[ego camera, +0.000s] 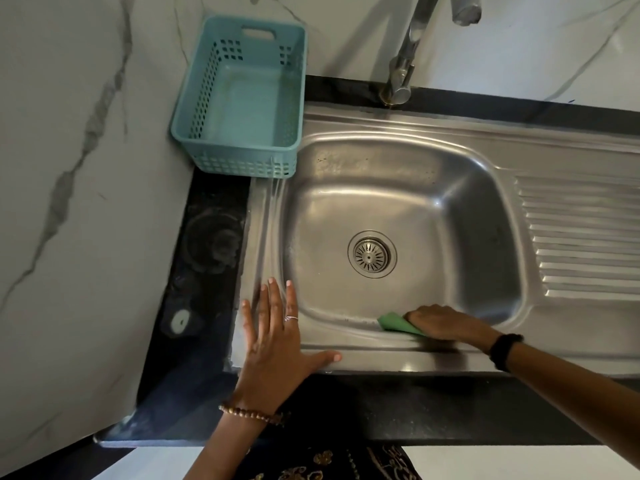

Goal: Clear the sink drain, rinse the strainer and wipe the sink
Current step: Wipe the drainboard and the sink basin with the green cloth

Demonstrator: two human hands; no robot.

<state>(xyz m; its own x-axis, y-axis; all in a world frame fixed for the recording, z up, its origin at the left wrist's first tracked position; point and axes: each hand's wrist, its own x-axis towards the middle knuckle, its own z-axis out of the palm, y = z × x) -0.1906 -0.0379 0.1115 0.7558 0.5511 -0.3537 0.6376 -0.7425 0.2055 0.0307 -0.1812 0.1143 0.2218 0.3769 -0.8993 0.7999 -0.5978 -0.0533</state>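
While wiping along the near wall of the sink, from the head view: right hand down on a green cloth, fingers curled over it and pressing it against the steel just below the front rim, probably to scrub the dark specks dotted along that edge. Left hand spread flat, fingers straight, thumb out along the front ledge at the near-left corner of the sink; holding nothing, apparently braced there to steady the reach across the basin. Strainer seated in the drain at the middle of the basin floor, slots looking free of debris, so drain and strainer judged done and wiping the step in hand. Faucet at the back edge, spout overhead, no water seen running. Teal basket parked at the far-left corner, well apart from the cloth.
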